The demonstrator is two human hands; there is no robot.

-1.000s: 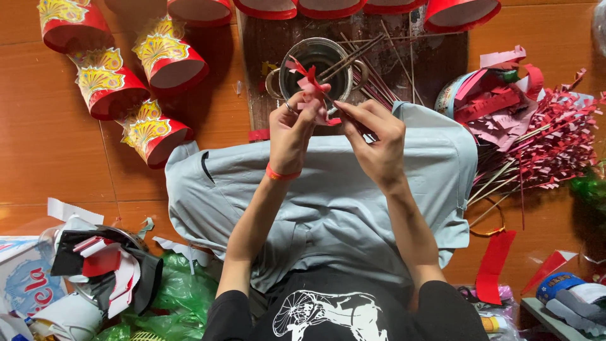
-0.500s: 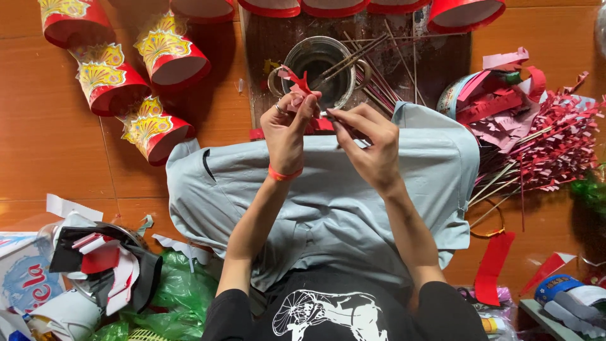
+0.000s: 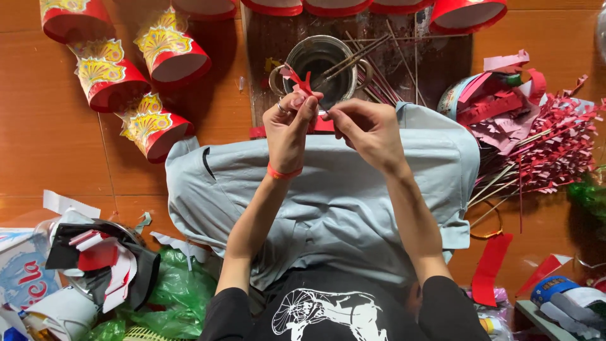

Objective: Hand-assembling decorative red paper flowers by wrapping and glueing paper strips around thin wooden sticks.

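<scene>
Left hand (image 3: 291,126), upper centre of the head view, pinches a small red paper piece (image 3: 300,81) between thumb and fingertips; an orange band circles its wrist. Right hand (image 3: 368,128), just beside it, is closed on the lower end of the same piece, fingertips nearly touching the left. Directly above both stands a dark metal pot (image 3: 325,63) with thin sticks (image 3: 353,58) laid across it. Grey cloth (image 3: 341,202) covers the lap beneath the forearms. Red-and-gold paper cups (image 3: 126,82) lie upper left on the orange floor (image 3: 44,145). Red paper scraps (image 3: 543,145) are heaped at right.
</scene>
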